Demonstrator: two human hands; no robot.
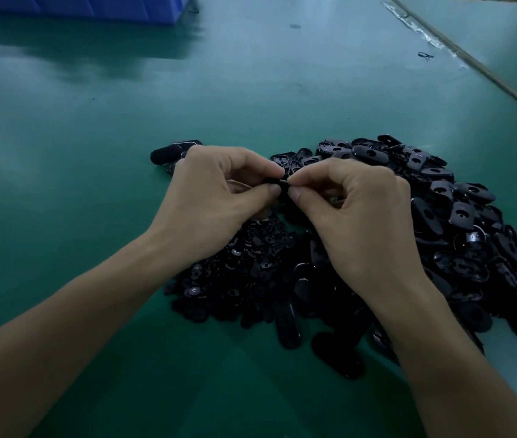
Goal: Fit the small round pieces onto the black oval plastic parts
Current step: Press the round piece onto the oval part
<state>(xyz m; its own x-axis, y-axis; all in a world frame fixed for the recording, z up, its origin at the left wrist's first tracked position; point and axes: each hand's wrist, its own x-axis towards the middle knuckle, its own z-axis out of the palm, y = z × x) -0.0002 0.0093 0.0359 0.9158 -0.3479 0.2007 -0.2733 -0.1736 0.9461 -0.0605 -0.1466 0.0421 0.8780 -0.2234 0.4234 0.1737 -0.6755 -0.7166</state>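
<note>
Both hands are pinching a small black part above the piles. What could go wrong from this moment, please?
1. The left hand and right hand hold the black part only by the fingertips. If the grip slips, the part would likely drop among the small round pieces below and be hard to find.
2. The fingertips hide the joint and the light is dim, so a badly seated piece may go unnoticed.

Green counter (pixel 93 191): large heap black oval parts (pixel 459 216) right-centre; smaller heap small round pieces (pixel 235 279) touching its left edge. Far left: blue crate (pixel 93 7). Far right: pale strip (pixel 431 37), possibly tape.
</note>
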